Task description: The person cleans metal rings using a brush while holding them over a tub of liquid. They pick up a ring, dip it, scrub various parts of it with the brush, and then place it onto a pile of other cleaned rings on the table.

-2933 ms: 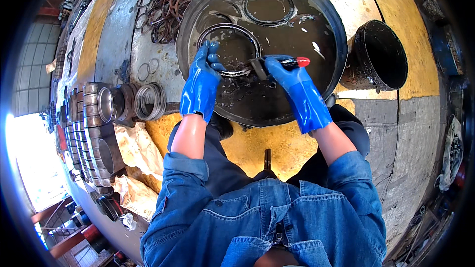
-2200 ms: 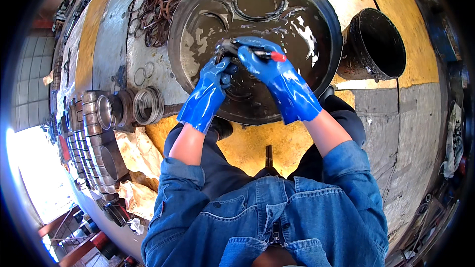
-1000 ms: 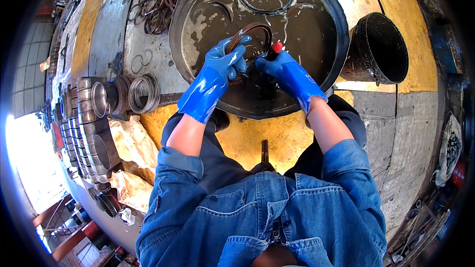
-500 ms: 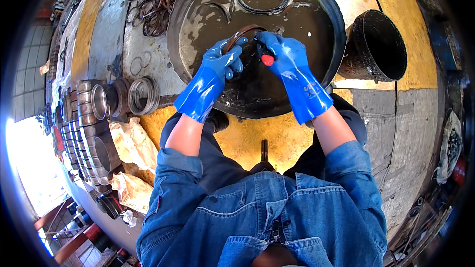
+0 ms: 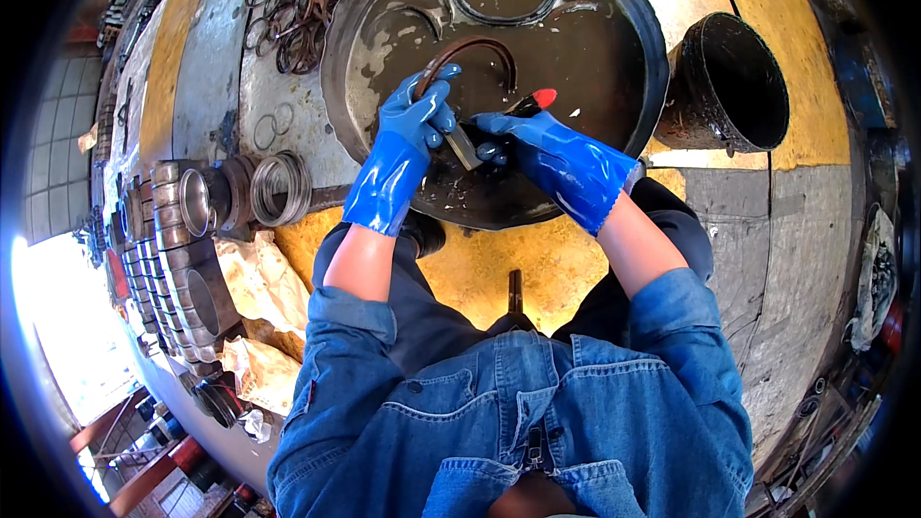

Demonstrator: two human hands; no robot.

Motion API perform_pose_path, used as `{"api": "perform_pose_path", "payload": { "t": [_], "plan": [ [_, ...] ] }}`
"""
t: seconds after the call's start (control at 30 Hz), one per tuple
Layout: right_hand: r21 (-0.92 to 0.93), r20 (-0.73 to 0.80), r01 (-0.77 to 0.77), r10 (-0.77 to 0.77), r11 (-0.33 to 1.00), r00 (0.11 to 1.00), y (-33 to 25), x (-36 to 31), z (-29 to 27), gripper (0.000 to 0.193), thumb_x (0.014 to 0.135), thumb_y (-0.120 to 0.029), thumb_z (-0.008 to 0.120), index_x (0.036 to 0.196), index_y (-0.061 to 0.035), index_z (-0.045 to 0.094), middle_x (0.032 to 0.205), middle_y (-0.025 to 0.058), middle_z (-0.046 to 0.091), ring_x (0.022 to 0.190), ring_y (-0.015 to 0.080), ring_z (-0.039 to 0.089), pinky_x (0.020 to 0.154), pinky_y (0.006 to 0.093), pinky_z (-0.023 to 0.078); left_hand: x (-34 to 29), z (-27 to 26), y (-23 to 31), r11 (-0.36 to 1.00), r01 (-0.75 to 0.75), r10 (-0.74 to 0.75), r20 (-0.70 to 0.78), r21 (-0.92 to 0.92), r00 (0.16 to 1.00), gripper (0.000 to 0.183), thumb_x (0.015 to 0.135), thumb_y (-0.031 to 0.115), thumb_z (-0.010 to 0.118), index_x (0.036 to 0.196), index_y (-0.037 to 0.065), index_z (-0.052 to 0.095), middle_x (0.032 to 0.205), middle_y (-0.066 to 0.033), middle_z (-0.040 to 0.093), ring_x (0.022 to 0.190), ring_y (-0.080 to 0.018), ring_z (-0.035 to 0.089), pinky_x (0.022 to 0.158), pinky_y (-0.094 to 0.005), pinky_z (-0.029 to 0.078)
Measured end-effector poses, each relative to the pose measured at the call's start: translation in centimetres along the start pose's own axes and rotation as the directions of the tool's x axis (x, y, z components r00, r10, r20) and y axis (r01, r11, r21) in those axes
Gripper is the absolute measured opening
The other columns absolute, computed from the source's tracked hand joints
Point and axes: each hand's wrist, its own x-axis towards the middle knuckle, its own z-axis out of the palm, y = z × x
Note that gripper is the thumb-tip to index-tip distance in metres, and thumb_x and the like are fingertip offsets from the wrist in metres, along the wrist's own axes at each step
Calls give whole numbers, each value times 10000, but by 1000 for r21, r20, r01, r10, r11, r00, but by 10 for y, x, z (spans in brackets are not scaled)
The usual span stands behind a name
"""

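My left hand [image 5: 411,120], in a blue rubber glove, is closed on a rust-brown ring [image 5: 480,42]. The ring's arc rises over the fingers, and its lower part is hidden. My right hand [image 5: 526,139], gloved alike, grips a hand tool with a dark handle and red tip [image 5: 544,98]. A flat, metal-coloured piece [image 5: 463,147] lies between the two hands, seemingly the tool's other end; whether it is a brush or a scraper I cannot tell. Both hands are above a wide round pan [image 5: 336,86] of dark, murky liquid.
A large ring [image 5: 506,19] lies at the pan's far side. Brown rings [image 5: 305,10] are heaped beyond its left rim. A dark bucket [image 5: 683,86] lies tipped at the right. Metal cylinders [image 5: 182,259], wire-like rings [image 5: 280,187] and brown paper [image 5: 259,283] are at the left.
The ring has tilted up, showing more of its arc. My right hand has turned, so the red tip now points up and away, and the flat metal-coloured piece has come into view.
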Motion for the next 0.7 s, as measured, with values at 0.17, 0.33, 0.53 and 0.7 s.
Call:
{"api": "perform_pose_path", "payload": {
  "t": [0.17,0.33,0.53,0.7],
  "plan": [
    [-790,-243,-123,-123,600,962,-11,15,-27,363,868,-356,737,1106,-83,749,978,135,758,844,245,717,767,370,553,13,-27,-4,986,45,-51,-37,-160,998,320,1000,190,664,1303,93,689,649,-17,632,464,-73,502,408,-200,347],
    [-917,-347,-265,-274,297,897,-24,5,-20,343,889,-418,657,1047,-136,772,1045,131,763,985,381,713,877,420,571,12,-38,-6,929,176,-188,-6,-326,982,356,1010,218,647,1346,100,658,634,0,589,430,-72,395,418,-217,301],
    [-638,-100,417,-607,647,788,-47,10,-3,255,899,-197,734,1126,-86,765,1003,110,777,914,193,737,840,321,575,8,-30,-7,920,228,-202,115,-320,973,393,1022,224,637,1396,106,617,631,7,570,425,-72,375,424,-241,303],
    [-750,-267,190,-553,634,789,-40,19,-23,276,882,-244,758,1088,-60,766,941,113,777,860,166,732,804,325,574,1,-22,2,927,173,-119,175,-334,977,413,1022,189,639,1420,88,591,623,14,561,426,-71,391,417,-244,305]
  ]
}}
